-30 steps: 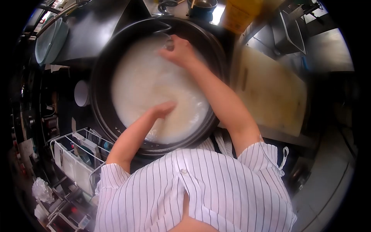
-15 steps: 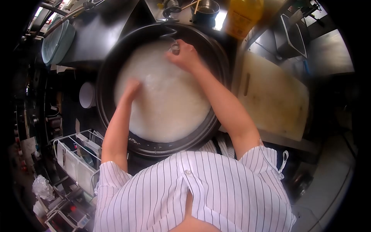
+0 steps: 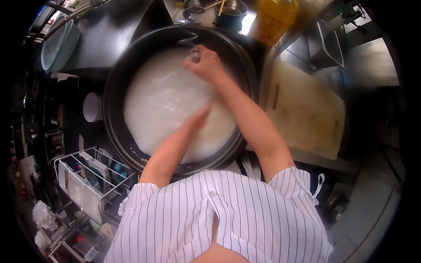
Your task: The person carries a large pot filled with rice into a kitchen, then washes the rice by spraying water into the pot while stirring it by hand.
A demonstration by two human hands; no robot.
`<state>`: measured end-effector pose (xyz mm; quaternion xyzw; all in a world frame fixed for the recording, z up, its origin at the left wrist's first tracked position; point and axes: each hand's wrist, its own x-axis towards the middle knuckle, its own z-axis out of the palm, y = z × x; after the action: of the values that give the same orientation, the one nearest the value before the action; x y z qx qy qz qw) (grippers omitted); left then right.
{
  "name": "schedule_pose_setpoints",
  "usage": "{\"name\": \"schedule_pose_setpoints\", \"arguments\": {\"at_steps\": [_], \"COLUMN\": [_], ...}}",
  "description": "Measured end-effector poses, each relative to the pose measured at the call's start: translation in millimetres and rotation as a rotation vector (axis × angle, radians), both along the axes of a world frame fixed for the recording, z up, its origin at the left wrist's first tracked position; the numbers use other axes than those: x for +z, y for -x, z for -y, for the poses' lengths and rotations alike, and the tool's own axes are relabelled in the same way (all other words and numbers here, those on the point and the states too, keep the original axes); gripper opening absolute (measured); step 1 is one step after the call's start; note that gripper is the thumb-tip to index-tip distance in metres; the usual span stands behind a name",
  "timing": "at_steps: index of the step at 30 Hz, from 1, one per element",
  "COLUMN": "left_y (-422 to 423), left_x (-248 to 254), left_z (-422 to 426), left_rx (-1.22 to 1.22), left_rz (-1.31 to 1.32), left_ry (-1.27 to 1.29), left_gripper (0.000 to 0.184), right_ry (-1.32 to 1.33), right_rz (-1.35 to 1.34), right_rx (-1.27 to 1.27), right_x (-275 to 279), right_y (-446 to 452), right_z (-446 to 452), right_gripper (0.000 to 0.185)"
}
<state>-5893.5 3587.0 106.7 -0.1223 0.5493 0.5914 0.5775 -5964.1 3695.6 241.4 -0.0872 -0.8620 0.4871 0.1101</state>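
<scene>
A large dark round pot (image 3: 115, 131) holds cloudy white liquid (image 3: 153, 105). My left hand (image 3: 201, 117) reaches into the liquid right of the pot's middle; its fingers are blurred and partly under the surface. Near the far rim my right hand (image 3: 205, 63) is closed around a shiny metal nozzle-like piece (image 3: 194, 54). A curved metal spout or hose (image 3: 187, 37) runs from behind it over the rim. Small pale grains (image 3: 139, 154) stick to the pot's near left inner wall.
On the right lies a worn pale cutting board (image 3: 307, 109). Behind the pot stand a yellow jug (image 3: 274, 22) and a small metal pot (image 3: 231, 13). At left are a pale blue basket (image 3: 61, 46), a white tub (image 3: 92, 107) and a wire rack (image 3: 94, 175).
My left hand has swept from the left side of the pot across to the right through the liquid. My right hand stays near the far rim, still gripping the metal piece.
</scene>
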Motion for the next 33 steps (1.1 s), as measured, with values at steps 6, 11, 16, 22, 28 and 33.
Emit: {"name": "schedule_pose_setpoints", "arguments": {"at_steps": [6,11,16,22,28,33], "left_y": [15.1,63.3,57.8,1.7,31.6,77.0], "left_x": [43.6,46.7,85.3,73.9,-52.7,-28.7], "left_z": [-16.2,17.7,37.4,1.4,-22.1,-27.5], "left_rx": [0.409,0.162,-0.472,-0.734,-0.78,-0.676], "left_rz": [-0.125,-0.619,-1.448,-2.082,-1.575,-1.428], "left_ry": [-0.471,-0.24,0.631,0.166,0.201,0.327], "left_gripper": [0.041,0.027,0.015,0.026,0.035,0.036], "right_ry": [-0.005,0.109,-0.091,-0.125,-0.131,-0.127], "right_rz": [-0.037,-0.068,-0.087,-0.087,-0.059,-0.048], "right_rx": [-0.043,-0.077,-0.118,-0.12,-0.097,-0.101], "right_x": [-3.6,7.1,8.9,4.8,3.1,5.8], "right_y": [-0.1,-0.8,-4.7,-7.5,-12.2,-13.5], "right_z": [-3.0,-10.3,-9.6,-9.8,-8.2,-9.5], "right_gripper": [0.043,0.049,0.037,0.036,0.037,0.036]}}
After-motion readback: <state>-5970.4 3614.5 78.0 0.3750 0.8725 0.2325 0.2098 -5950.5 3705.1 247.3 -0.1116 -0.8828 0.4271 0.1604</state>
